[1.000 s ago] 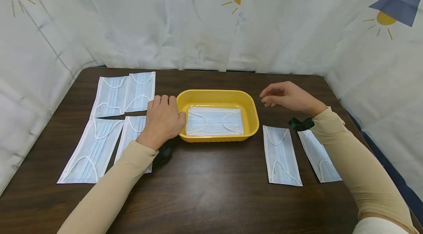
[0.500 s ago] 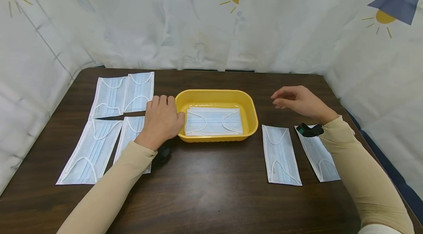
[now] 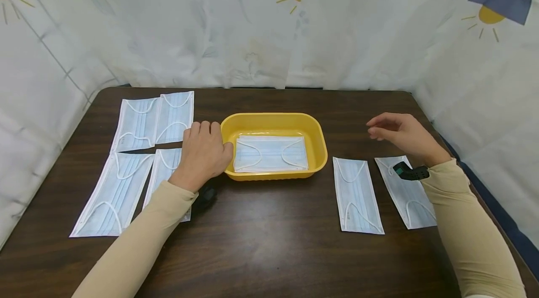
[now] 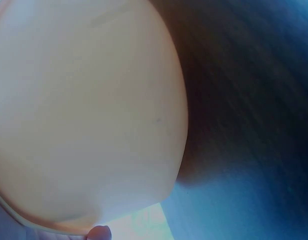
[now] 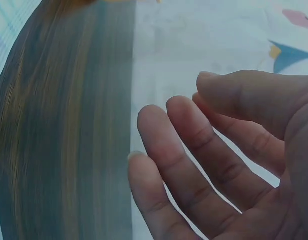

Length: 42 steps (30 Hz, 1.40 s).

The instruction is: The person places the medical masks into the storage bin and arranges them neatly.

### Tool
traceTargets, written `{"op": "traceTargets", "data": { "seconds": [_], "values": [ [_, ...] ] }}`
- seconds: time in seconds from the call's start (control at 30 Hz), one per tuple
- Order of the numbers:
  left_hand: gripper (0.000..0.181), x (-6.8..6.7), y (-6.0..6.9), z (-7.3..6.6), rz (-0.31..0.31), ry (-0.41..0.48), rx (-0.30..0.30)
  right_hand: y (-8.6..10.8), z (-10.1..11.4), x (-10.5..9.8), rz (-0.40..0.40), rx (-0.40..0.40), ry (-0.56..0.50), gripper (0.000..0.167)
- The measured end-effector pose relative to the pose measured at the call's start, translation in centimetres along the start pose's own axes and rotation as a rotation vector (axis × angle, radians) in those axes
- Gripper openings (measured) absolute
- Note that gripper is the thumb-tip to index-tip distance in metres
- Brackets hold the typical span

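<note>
The yellow tray (image 3: pixel 273 121) is gripped at its left end by the left hand (image 3: pixel 200 155), fingers curled over the rim. Just right of that grip, a pale blue pleated mask (image 3: pixel 269 154) is laid flat inside, white ear loops facing up. Four matching masks (image 3: pixel 111 195) are spread left of the same hand, one partly covered by the sleeve (image 3: pixel 147 232). The right hand (image 3: pixel 400 132) is loosely curved, thumb apart, nothing held; two more masks (image 3: pixel 358 195) are laid just nearer the person. Any print's too tiny to be read.
</note>
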State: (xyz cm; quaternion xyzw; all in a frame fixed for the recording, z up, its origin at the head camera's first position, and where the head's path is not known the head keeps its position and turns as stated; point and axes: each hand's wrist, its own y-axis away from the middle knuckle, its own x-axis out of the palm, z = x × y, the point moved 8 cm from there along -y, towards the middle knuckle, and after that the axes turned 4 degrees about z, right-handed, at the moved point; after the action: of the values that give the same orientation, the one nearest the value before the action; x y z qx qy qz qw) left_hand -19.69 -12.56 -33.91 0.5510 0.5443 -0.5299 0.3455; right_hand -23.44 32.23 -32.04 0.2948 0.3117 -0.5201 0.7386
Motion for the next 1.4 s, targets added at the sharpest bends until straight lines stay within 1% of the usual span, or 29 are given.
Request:
{"op": "traceTargets", "data": {
  "seconds": [0.2,0.4,0.6,0.77,0.9,1.07,1.17,1.4],
  "values": [
    [0.030,0.1,0.1,0.0,0.020,0.004,-0.009,1.0,-2.4,-0.9,-0.015,0.088,0.050,0.042],
    [0.030,0.1,0.0,0.1,0.039,0.011,-0.013,2.0,-4.7,-1.3,-0.010,0.152,0.069,0.048],
    [0.031,0.1,-0.1,0.2,0.058,0.010,-0.020,2.5,-7.0,-1.3,0.020,0.168,0.050,0.048],
    [0.033,0.2,-0.1,0.3,0.054,0.020,-0.026,2.9,-8.6,-1.3,0.054,0.177,0.082,0.052],
    [0.033,0.2,-0.1,0.3,0.059,0.022,-0.029,3.2,-9.3,-1.1,0.103,0.177,0.075,0.054],
    [0.032,0.3,-0.1,0.4,0.066,0.024,-0.035,3.1,-10.0,-1.0,0.170,0.183,0.074,0.051],
    [0.032,0.4,-0.1,0.3,0.066,0.031,-0.032,3.1,-10.3,-1.3,0.176,0.189,0.100,0.050],
    [0.032,0.3,-0.2,0.2,0.061,0.029,-0.030,3.2,-11.1,-1.2,0.210,0.223,0.111,0.053]
  ]
}}
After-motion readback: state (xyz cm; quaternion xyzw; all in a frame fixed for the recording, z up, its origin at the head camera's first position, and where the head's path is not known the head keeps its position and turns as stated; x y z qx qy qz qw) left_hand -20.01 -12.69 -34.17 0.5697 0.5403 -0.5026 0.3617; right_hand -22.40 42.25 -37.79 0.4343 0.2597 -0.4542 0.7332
